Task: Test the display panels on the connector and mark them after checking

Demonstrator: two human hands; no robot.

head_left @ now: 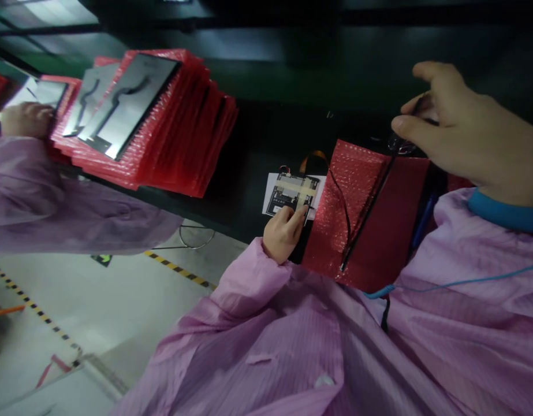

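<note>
Our dark tabletop bears the circuit board, tape already across it, left hand curled at its edge, right hand part-open near a black cable; we cannot tell either's hold, nor what's left.

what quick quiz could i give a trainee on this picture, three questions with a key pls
1. True or false: the blue wristband circles the camera wearer's left wrist.
2. What are the fingers of the camera wearer's left hand touching?
3. Fill the gap: grey panels lie on top of the bubble-wrap stack, whose colour is ____.

Key:
1. False; it is on the wrist of the right hand.
2. The taped circuit board.
3. Red.
</note>
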